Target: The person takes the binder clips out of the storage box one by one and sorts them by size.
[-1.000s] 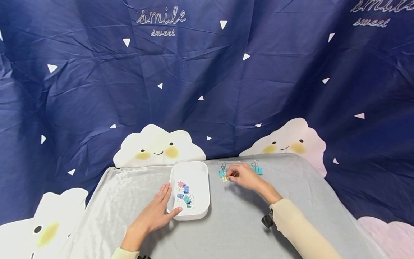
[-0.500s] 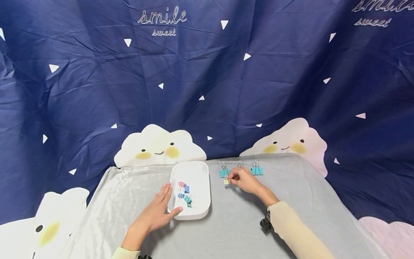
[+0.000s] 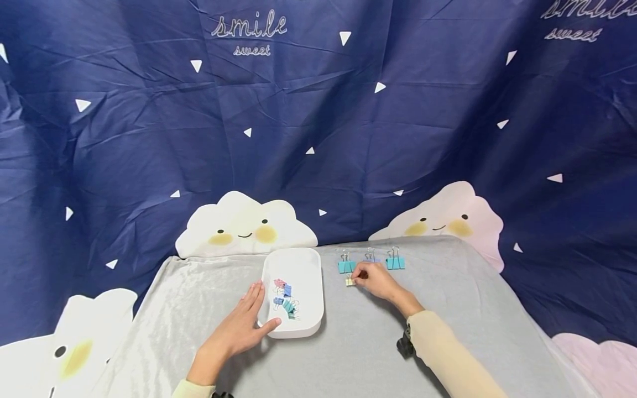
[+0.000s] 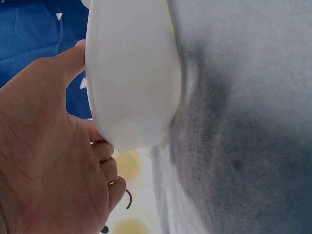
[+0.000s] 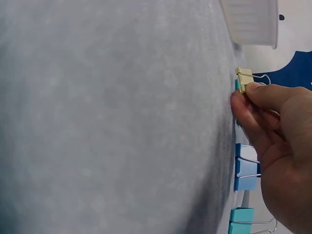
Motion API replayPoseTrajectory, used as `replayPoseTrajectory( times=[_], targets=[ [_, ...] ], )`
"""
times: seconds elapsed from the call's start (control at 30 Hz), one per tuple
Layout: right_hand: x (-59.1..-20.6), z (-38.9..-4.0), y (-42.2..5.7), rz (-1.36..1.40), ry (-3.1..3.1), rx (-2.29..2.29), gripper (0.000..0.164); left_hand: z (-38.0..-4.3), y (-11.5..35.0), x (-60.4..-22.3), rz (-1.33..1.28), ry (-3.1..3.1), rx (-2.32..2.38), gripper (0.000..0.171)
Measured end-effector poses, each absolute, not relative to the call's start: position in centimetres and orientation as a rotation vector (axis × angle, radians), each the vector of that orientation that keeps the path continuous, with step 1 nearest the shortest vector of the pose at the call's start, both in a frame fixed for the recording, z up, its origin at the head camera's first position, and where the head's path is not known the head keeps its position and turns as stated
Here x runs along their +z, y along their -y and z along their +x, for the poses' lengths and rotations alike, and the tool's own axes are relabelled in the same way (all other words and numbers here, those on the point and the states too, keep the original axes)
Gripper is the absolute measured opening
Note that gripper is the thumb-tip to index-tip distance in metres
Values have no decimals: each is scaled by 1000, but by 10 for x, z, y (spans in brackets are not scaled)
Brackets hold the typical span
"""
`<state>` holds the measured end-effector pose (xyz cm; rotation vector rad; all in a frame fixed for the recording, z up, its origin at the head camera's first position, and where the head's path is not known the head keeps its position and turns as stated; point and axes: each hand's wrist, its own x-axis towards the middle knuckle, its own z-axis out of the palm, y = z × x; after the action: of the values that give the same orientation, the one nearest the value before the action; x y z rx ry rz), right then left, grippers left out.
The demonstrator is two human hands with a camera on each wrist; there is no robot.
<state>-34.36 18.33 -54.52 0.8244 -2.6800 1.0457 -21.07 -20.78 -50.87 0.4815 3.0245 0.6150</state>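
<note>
Between thumb and fingers my right hand [image 3: 377, 281] pinches a small yellow binder clip [image 5: 245, 79], its wire handles pointing toward the backdrop. Just behind it is a teal binder clip [image 3: 346, 267], partly hidden by the hand in the right wrist view. A blue binder clip [image 5: 246, 167] stands in the middle of the row, and another teal clip [image 3: 395, 262] at its right end. My left hand [image 3: 239, 326] rests with spread, straight fingers on the near left rim of a white tray [image 3: 311, 287]. Inside the tray lie pink clips [image 3: 280, 283], blue clips and teal clips [image 3: 289, 307].
A grey cloth [image 3: 348, 359] covers the table. Behind it hangs a dark blue backdrop [image 3: 298, 110] with white triangles and smiling clouds [image 3: 244, 226]. The tray wall [image 4: 131, 73] rises beside the left hand.
My right hand has moved slightly toward me with the yellow clip, bringing more of the teal and blue clips behind it into view. The left hand and tray stay put.
</note>
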Motion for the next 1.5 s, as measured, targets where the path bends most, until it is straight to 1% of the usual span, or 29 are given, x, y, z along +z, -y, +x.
replayPoseTrajectory(
  times=[0.4, 0.77, 1.13, 1.33, 1.5],
  targets=[
    [-552, -345, -185, 789, 2718, 1081, 6, -212, 207, -508, 482, -3019, 634, 101],
    [-554, -345, -184, 749, 2730, 1152, 9, -211, 206, -508, 479, -3010, 639, 101],
    [-553, -344, -183, 757, 2732, 1158, 5, -211, 207, -508, 485, -3008, 644, 101],
    [-544, -345, -183, 758, 2752, 1150, 5, -212, 208, -509, 483, -3011, 631, 101],
    [-525, -345, -180, 735, 2757, 1126, 11, -211, 208, -509, 486, -3014, 633, 101]
  ],
)
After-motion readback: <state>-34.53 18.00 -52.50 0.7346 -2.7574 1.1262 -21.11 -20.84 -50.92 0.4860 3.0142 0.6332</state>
